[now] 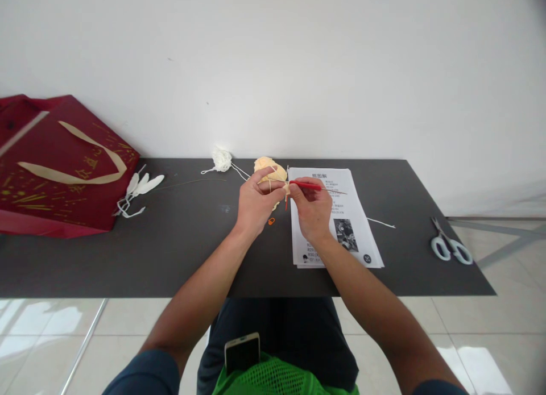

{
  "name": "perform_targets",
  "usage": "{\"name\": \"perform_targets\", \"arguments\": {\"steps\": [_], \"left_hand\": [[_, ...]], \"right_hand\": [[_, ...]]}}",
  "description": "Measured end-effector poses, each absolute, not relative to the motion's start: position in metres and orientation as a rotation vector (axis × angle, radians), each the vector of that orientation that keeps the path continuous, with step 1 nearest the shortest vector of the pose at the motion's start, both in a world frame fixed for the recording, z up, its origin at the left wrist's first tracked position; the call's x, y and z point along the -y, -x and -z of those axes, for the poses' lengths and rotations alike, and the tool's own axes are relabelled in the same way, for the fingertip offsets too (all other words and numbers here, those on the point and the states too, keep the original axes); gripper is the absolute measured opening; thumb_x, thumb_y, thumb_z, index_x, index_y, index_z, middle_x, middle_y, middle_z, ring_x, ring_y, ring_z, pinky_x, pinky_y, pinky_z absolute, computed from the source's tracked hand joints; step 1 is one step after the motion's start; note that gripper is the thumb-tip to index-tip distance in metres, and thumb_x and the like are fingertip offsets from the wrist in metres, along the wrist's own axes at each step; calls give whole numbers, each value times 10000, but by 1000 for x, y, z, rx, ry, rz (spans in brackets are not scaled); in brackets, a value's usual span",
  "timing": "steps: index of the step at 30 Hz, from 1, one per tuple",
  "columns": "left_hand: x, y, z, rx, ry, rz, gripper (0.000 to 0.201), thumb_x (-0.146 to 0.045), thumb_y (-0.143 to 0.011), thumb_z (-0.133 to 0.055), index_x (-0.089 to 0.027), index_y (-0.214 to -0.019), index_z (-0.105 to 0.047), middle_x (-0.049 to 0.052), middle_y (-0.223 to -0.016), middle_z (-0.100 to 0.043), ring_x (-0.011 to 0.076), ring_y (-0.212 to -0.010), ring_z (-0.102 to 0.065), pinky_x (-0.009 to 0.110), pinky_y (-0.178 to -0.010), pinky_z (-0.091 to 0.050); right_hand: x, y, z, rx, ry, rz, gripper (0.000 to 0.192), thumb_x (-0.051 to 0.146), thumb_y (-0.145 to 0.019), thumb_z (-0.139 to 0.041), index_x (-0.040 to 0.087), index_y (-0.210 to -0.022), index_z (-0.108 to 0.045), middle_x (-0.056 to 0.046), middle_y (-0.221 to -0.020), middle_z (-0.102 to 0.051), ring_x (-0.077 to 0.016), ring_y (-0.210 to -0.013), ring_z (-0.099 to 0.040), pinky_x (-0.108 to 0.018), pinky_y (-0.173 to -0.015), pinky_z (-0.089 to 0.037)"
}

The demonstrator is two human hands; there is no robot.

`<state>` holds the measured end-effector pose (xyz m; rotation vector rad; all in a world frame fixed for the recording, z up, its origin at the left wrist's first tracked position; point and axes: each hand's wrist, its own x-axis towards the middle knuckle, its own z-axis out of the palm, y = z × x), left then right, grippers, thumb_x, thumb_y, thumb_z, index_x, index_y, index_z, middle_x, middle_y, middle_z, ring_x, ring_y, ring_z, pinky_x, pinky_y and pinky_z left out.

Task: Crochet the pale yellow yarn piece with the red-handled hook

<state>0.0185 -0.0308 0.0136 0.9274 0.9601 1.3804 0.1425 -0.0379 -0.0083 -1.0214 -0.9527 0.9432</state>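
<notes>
My right hand (314, 208) is closed round a red-handled crochet hook (305, 184), held nearly level above the printed sheets. Against it, my left hand (258, 204) pinches a small cream-coloured crochet piece (287, 188), with yarn running over its fingers. The hook's tip meets that piece, partly hidden by the fingertips. Just behind my left hand lies a ball of peach yarn (270, 166). An orange stitch marker (272, 221) rests on the dark table below the hands.
Printed sheets (362, 241) lie under my right hand. White-handled scissors (451, 250) are near the table's right end. A white yarn ball (222, 159) sits at the back edge. To the left stand small white crocheted pieces (145, 186) and a dark red gift bag (63, 173).
</notes>
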Motion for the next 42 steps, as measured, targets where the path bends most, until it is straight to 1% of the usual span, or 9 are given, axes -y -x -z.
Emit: {"name": "perform_targets", "arguments": {"steps": [6, 9, 13, 21, 27, 31, 34, 38, 42], "left_hand": [[34, -23, -14, -981, -981, -1406, 603, -194, -662, -848, -178, -1220, -620, 4, -828, -767, 132, -712, -691, 265, -716, -529], [33, -23, -14, -955, -938, -1403, 617, -170, -649, -849, -173, -1218, -609, 3, -827, -767, 128, -713, -689, 270, -723, -535], [30, -20, -14, -918, -850, -1366, 622, -116, -617, -846, -168, -1195, -626, -12, -807, -758, 118, -697, -685, 275, -730, -541], [27, -16, -12, -930, -785, -1325, 619, -96, -554, -868, -152, -1131, -651, -11, -793, -751, 130, -709, -702, 280, -729, -538], [26, -16, -13, -939, -799, -1342, 608, -70, -555, -852, -145, -1126, -655, 3, -777, -764, 135, -691, -689, 289, -724, -529], [24, -13, -14, -884, -781, -1294, 635, -70, -554, -869, -138, -1146, -653, 19, -785, -772, 129, -682, -687, 279, -726, -522], [23, -11, -14, -857, -765, -1260, 649, -81, -551, -887, -141, -1156, -659, 21, -795, -769, 134, -693, -696, 278, -730, -518], [22, -9, -15, -824, -768, -1245, 638, -96, -554, -896, -147, -1147, -668, 18, -812, -766, 135, -701, -698, 289, -746, -521], [23, -9, -15, -768, -771, -1235, 627, -99, -565, -897, -144, -1148, -673, 23, -831, -773, 134, -723, -706, 283, -759, -529]], "right_hand": [[40, -140, 6, 936, 1016, -937, 173, 331, -780, -838, 264, -903, -736, 21, -861, -760, -137, -748, -677, -309, -744, -557], [40, -140, 8, 911, 1003, -945, 178, 323, -776, -840, 263, -906, -734, 15, -872, -763, -149, -785, -697, -324, -768, -567], [38, -140, 11, 862, 954, -990, 198, 321, -770, -844, 266, -916, -722, 23, -867, -756, -147, -780, -692, -324, -766, -571], [34, -137, 13, 773, 846, -1057, 207, 291, -742, -858, 271, -877, -702, 38, -849, -744, -128, -748, -657, -294, -715, -550], [35, -138, 12, 746, 807, -1122, 218, 286, -724, -869, 277, -859, -698, 38, -854, -743, -127, -757, -650, -278, -687, -552], [34, -140, 10, 685, 740, -1273, 273, 297, -682, -904, 278, -855, -693, 56, -840, -727, -106, -722, -627, -246, -638, -536], [33, -142, 8, 659, 728, -1365, 295, 315, -669, -915, 279, -855, -688, 67, -824, -703, -92, -685, -594, -245, -632, -527], [34, -141, 6, 634, 738, -1379, 301, 327, -667, -914, 284, -854, -682, 67, -823, -693, -102, -697, -589, -258, -639, -526], [34, -140, 5, 619, 712, -1370, 302, 297, -671, -914, 274, -861, -680, 66, -817, -696, -94, -710, -602, -240, -642, -523]]}}
